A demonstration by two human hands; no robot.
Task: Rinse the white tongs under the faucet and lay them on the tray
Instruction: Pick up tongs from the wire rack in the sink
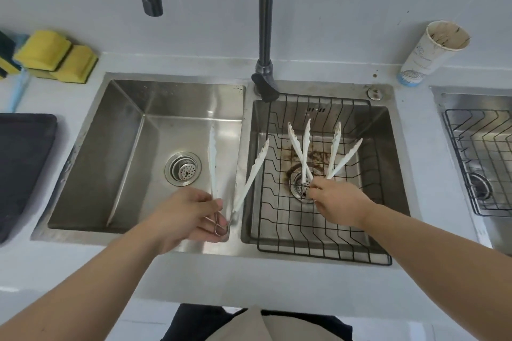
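Observation:
My left hand (188,216) grips one pair of white tongs (250,174) at its metal hinge, over the right edge of the left sink basin (119,124); the two arms are spread wide and point away from me. My right hand (336,202) holds two more pairs of white tongs (304,152) by their hinge ends, fanned out above the wire rack (327,249) in the right basin. The dark faucet (264,36) arches left, its spout over the left basin, with no water visible. The dark tray (22,163) lies on the counter at the far left.
Yellow sponges (55,58) sit on the counter behind the tray. A stained paper cup (432,52) stands at the back right. Brown residue surrounds the right drain (300,187). Another sink with a wire rack (482,163) is at the far right.

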